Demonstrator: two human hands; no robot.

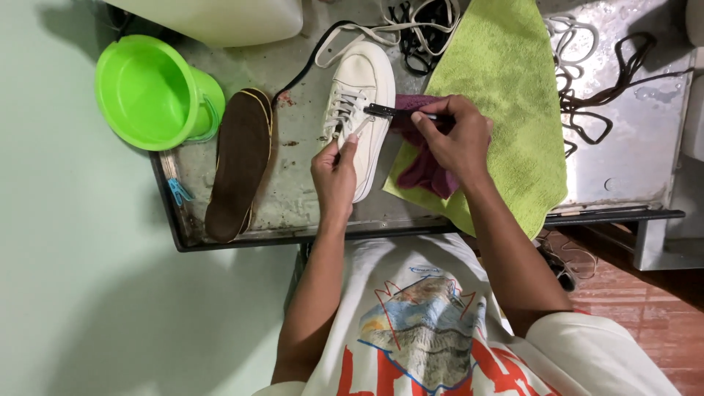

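A white lace-up sneaker (364, 88) lies on a wet metal table (293, 198), toe pointing away from me. My left hand (334, 180) pinches a white lace end at the shoe's eyelets. My right hand (455, 139) holds a small dark brush (389, 112) with its head against the shoe's side near the laces. A maroon cloth (425, 172) lies under my right hand, on a green towel (506, 81).
A brown insole (238, 161) lies left of the shoe. A bright green bucket (150, 92) stands at the table's left corner, a white container (227, 18) behind it. Loose laces, white (579, 40) and dark (620, 81), lie at the back right. A blue clip (177, 192) hangs at the left edge.
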